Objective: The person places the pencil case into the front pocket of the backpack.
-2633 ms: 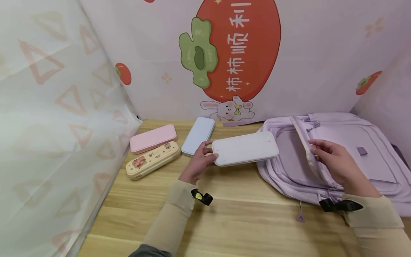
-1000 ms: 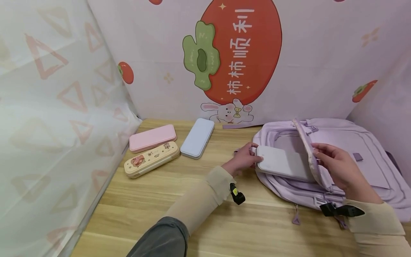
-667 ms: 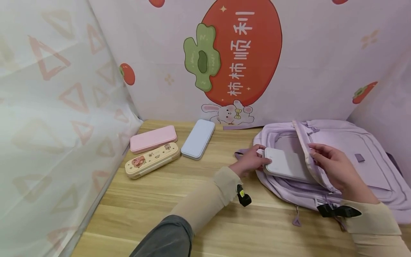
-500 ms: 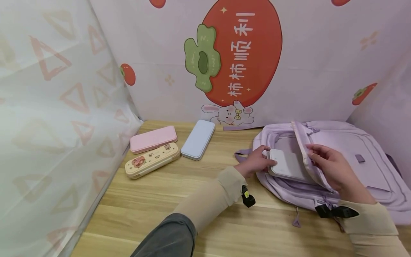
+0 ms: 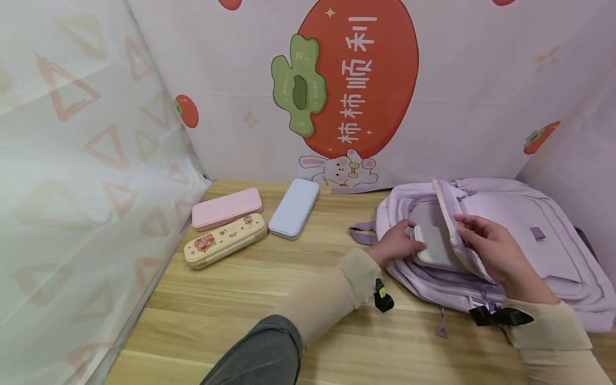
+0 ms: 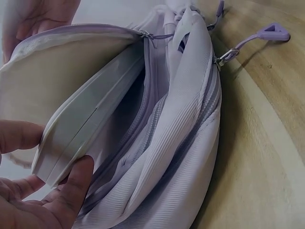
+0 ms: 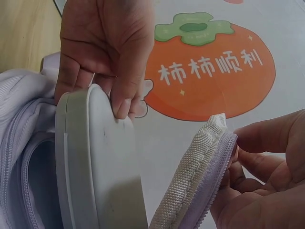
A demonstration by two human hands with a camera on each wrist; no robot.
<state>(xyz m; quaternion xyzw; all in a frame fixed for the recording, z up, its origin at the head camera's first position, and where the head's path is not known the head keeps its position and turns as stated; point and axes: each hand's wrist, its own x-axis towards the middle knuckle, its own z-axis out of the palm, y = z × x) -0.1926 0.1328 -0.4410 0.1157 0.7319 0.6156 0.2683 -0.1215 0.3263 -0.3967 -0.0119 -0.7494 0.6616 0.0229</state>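
Observation:
A white pencil case (image 5: 435, 247) lies partly inside the front pocket of a lavender backpack (image 5: 517, 206); its inner end is hidden behind the pocket flap (image 5: 448, 213). My left hand (image 5: 394, 243) pinches the case's outer end between thumb and fingers. In the left wrist view the case (image 6: 97, 107) tilts on its side in the unzipped pocket. My right hand (image 5: 495, 248) pinches the flap's zippered edge and holds it raised. The right wrist view shows this flap edge (image 7: 195, 176) apart from the case (image 7: 116, 162).
At the left of the wooden table (image 5: 231, 321) lie a pink case (image 5: 227, 207), a cream pencil case (image 5: 225, 240) with bear prints, and a light blue case (image 5: 294, 207). A backpack strap (image 5: 362, 233) and a zipper pull (image 5: 441, 329) rest on the table.
My left hand has carried the white pencil case rightward from above the table into the backpack pocket, and it sits deeper now. My right hand still holds the flap up.

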